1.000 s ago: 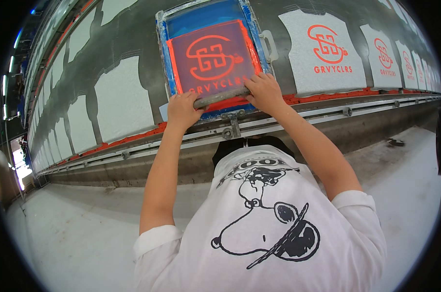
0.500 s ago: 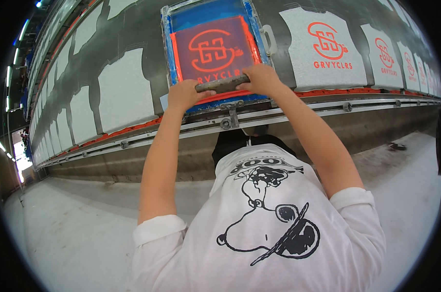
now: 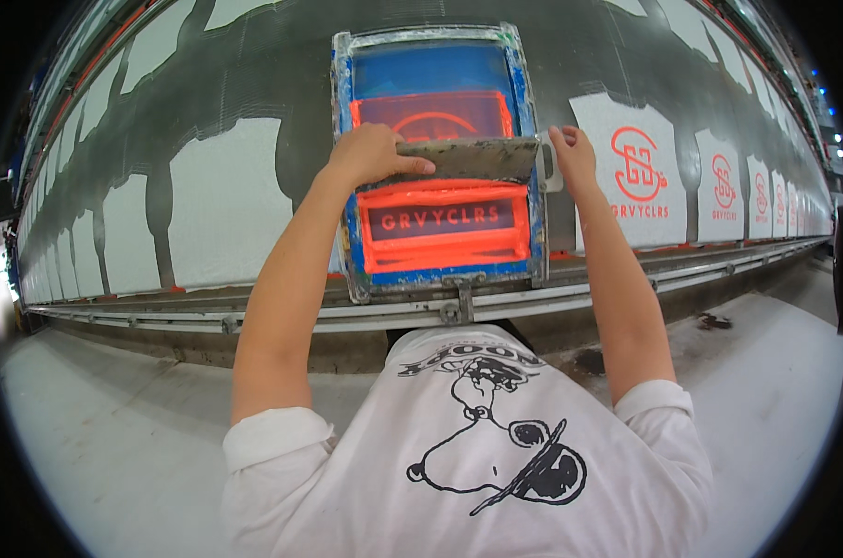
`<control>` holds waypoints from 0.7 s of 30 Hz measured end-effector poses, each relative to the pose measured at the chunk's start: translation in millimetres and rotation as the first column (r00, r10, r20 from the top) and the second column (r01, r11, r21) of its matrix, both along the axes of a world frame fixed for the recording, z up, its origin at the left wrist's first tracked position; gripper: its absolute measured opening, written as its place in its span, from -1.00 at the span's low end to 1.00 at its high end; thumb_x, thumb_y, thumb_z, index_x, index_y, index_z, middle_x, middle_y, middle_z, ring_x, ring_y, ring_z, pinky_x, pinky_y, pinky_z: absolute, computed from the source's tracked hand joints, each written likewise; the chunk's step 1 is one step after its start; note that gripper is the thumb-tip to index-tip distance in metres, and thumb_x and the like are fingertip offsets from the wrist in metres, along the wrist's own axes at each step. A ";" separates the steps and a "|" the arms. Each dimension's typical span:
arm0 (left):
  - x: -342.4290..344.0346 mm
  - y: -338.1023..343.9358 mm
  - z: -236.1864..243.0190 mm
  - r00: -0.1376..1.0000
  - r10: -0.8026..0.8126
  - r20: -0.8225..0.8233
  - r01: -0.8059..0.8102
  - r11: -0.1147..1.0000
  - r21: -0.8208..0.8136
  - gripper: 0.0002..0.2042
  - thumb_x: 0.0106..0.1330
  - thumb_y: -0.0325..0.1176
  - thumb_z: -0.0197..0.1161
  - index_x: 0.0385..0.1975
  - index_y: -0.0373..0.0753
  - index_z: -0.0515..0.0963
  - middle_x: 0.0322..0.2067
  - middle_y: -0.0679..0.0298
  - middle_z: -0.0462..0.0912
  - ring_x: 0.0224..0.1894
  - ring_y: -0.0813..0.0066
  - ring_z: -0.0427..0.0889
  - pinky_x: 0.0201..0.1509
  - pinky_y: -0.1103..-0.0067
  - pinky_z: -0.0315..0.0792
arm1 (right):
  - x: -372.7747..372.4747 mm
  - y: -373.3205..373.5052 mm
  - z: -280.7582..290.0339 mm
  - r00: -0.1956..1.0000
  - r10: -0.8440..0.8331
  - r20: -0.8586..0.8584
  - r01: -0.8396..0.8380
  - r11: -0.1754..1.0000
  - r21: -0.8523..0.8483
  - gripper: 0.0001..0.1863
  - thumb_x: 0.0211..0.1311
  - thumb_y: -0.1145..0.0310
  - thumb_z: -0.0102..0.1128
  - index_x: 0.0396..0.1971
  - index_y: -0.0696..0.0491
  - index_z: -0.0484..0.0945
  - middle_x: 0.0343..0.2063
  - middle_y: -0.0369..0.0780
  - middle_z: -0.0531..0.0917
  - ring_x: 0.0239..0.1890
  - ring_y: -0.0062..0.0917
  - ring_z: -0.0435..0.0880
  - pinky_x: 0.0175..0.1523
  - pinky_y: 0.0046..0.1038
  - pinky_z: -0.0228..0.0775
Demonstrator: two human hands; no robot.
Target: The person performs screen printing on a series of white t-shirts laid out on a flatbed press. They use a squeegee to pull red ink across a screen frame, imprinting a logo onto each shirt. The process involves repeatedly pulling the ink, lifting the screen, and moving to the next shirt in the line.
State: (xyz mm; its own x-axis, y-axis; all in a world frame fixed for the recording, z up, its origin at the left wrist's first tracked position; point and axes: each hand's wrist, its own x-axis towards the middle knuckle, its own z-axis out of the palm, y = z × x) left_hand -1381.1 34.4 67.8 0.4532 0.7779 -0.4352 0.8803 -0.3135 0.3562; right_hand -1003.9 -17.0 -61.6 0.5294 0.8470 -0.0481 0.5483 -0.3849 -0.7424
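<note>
A silk-screen frame (image 3: 347, 237) with blue borders and a mesh smeared with bright orange-red ink lies on the long table. Across its middle, a wide grey squeegee (image 3: 482, 160) is tilted, with ink in front of its blade. My left hand (image 3: 367, 153) is closed on the squeegee's left end, thumb along its near side. At the frame's right edge, my right hand (image 3: 575, 156) has curled fingers at the top of the pale side handle (image 3: 552, 172). It is off the squeegee. The fabric under the screen is hidden.
White shirt pieces (image 3: 231, 205) lie flat along the grey table (image 3: 314, 84) on the left. To the right, a printed piece (image 3: 640, 205) bears an orange-red design, with several more beyond. A metal rail (image 3: 365, 318) runs along the table's near edge, with a bracket joining the frame.
My right hand has left the squeegee for the frame's right handle. The left hand has moved the squeegee farther from me, and orange-red ink now shows across the near part of the mesh.
</note>
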 end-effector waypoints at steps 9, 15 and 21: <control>7.7 93.6 -7.8 0.999 0.027 0.046 -0.042 0.922 0.384 -0.24 -0.04 0.53 0.30 -0.38 -0.21 0.69 -0.34 0.15 0.75 -0.21 0.13 0.75 -0.15 0.23 0.60 | -26.3 -2.5 0.5 0.988 -0.005 -0.153 0.002 1.000 -0.018 -0.66 0.36 0.17 0.29 -0.12 0.17 0.71 -0.38 -0.23 0.72 -0.36 -0.62 0.59 -0.25 -0.50 0.41; 11.3 102.5 -1.2 0.998 -0.066 0.003 0.063 0.966 0.250 -0.58 0.12 0.10 0.44 -0.25 -0.14 0.71 -0.23 0.17 0.76 -0.10 0.14 0.73 -0.09 0.24 0.59 | -31.3 -6.2 9.5 0.989 -0.011 -0.148 0.022 0.998 0.067 -0.64 0.32 0.13 0.28 -0.17 0.14 0.73 -0.37 -0.09 0.76 -0.33 -0.38 0.71 -0.14 -0.35 0.48; 35.5 94.6 -7.1 0.980 -0.134 0.145 0.108 0.978 0.176 -0.66 0.16 -0.13 0.36 -0.07 -0.04 0.69 -0.17 0.21 0.75 -0.05 0.11 0.70 -0.01 0.23 0.55 | -24.9 -7.3 4.1 0.988 -0.038 -0.148 0.045 0.998 0.043 -0.61 0.30 0.11 0.28 -0.16 0.17 0.72 -0.34 -0.02 0.75 -0.27 -0.30 0.73 -0.11 -0.32 0.49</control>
